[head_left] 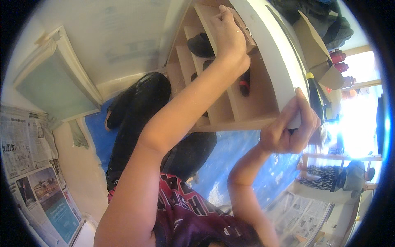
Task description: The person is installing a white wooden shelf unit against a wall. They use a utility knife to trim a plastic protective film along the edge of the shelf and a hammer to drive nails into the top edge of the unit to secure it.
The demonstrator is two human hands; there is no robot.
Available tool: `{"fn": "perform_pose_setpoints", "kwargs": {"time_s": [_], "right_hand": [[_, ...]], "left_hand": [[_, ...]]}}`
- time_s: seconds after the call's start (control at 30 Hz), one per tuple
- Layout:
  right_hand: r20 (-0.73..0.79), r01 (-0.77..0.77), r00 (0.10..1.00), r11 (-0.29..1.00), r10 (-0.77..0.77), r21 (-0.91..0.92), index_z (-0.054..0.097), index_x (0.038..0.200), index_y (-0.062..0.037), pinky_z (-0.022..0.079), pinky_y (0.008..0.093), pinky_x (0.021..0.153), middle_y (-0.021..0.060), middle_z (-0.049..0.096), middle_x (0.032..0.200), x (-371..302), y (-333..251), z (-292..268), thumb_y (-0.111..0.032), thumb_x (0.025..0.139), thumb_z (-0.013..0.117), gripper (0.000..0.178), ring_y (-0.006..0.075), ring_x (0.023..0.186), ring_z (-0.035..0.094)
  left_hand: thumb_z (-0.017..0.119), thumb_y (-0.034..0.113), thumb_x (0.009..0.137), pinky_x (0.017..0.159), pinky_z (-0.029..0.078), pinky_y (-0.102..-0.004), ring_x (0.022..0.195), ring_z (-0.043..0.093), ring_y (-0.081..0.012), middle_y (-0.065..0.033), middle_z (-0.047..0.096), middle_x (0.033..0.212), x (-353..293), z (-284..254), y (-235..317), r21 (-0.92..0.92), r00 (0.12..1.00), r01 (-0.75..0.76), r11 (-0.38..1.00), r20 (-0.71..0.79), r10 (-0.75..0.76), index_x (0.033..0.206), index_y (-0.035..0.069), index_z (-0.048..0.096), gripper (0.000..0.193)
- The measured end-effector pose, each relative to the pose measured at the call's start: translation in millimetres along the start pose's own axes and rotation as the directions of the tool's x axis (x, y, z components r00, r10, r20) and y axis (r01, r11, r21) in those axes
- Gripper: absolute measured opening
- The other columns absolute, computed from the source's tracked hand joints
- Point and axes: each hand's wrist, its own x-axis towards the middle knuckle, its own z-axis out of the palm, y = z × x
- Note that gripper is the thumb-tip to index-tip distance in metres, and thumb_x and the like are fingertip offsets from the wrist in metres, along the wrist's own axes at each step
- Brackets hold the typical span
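Note:
A wooden shelf unit [255, 123] with a white top panel [271, 49] stands in front of me. My left hand [228, 37] reaches across to its far end, with fingers curled in beside a brownish flat piece [249, 35]. Whether the fingers grip that piece or the shelf edge is hidden. My right hand [292, 123] is closed at the near right corner of the white top, thumb and fingers bent round its edge. Inside the compartments lie a rounded black item [200, 44] and a dark item with a red band [245, 85].
Beyond the white top are an open cardboard box [314, 43], dark bags [329, 20] and red bottles [338, 56]. Blue sheeting [234, 152] covers the floor. Newspaper [33, 148] lies at left, near a framed panel [57, 82]. More newspaper [300, 214] is at lower right.

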Motion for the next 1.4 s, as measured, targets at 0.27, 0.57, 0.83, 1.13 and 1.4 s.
{"fn": "perform_pose_setpoints", "kwargs": {"time_s": [0.27, 0.57, 0.83, 1.13, 1.4], "right_hand": [[-0.001, 0.062, 0.998, 0.998, -0.062, -0.018, 0.074, 0.100, -0.0010, 0.053, 0.0324, 0.084, 0.0118, 0.077, 0.096, -0.6, 4.7, -2.1, 0.010, 0.083, 0.072, 0.021, 0.0230, 0.089, 0.070], [-0.003, 0.028, 1.000, 0.998, -0.028, -0.047, 0.073, 0.100, -0.0025, 0.053, 0.0326, 0.085, 0.0114, 0.077, 0.097, -4.2, 3.2, -0.9, 0.010, 0.084, 0.072, 0.021, 0.0226, 0.091, 0.069], [0.007, 0.027, 1.000, 0.999, -0.027, -0.034, 0.071, 0.101, -0.0008, 0.055, 0.0329, 0.085, 0.0133, 0.076, 0.097, -5.4, 4.6, -4.5, 0.011, 0.086, 0.070, 0.019, 0.0240, 0.090, 0.068], [-0.007, 0.047, 0.999, 0.999, -0.047, 0.014, 0.072, 0.100, 0.0009, 0.055, 0.0331, 0.083, 0.0127, 0.076, 0.095, 0.5, 6.2, -2.3, 0.011, 0.084, 0.072, 0.019, 0.0235, 0.088, 0.067], [-0.040, 0.008, 0.999, 1.000, -0.008, 0.009, 0.074, 0.099, -0.0004, 0.053, 0.0331, 0.079, 0.0120, 0.076, 0.094, 1.1, 2.9, 3.8, 0.012, 0.081, 0.072, 0.022, 0.0236, 0.086, 0.066]], "left_hand": [[0.034, 0.048, 0.112, 0.100, 0.050, -0.0405, 0.118, 0.060, -0.0248, -0.0124, 0.060, 0.128, -22.2, 11.0, 6.6, -0.058, 0.991, 0.030, 0.998, 0.131, -0.023, 0.140, 0.000, 0.048, 0.057], [0.033, 0.046, 0.112, 0.102, 0.049, -0.0385, 0.118, 0.061, -0.0241, -0.0118, 0.060, 0.128, -29.9, 11.9, 8.5, -0.057, 0.994, 0.004, 0.998, 0.112, 0.003, 0.140, -0.001, 0.047, 0.056], [0.034, 0.046, 0.111, 0.110, 0.040, -0.0410, 0.123, 0.052, -0.0267, -0.0193, 0.051, 0.132, -19.4, -8.7, -11.3, 0.070, 0.994, -0.024, 0.997, 0.105, 0.017, 0.145, 0.001, 0.036, 0.056], [0.031, 0.054, 0.110, 0.100, 0.048, -0.0369, 0.113, 0.060, -0.0211, -0.0119, 0.063, 0.116, -74.0, -3.5, -24.3, 0.206, 0.991, 0.072, 0.976, 0.099, -0.094, 0.139, 0.003, 0.046, 0.061], [0.031, 0.049, 0.111, 0.107, 0.043, -0.0383, 0.124, 0.053, -0.0274, -0.0143, 0.052, 0.136, -23.3, -3.1, -15.3, -0.067, 0.996, 0.047, 0.997, 0.079, -0.042, 0.144, 0.002, 0.037, 0.057]]}}
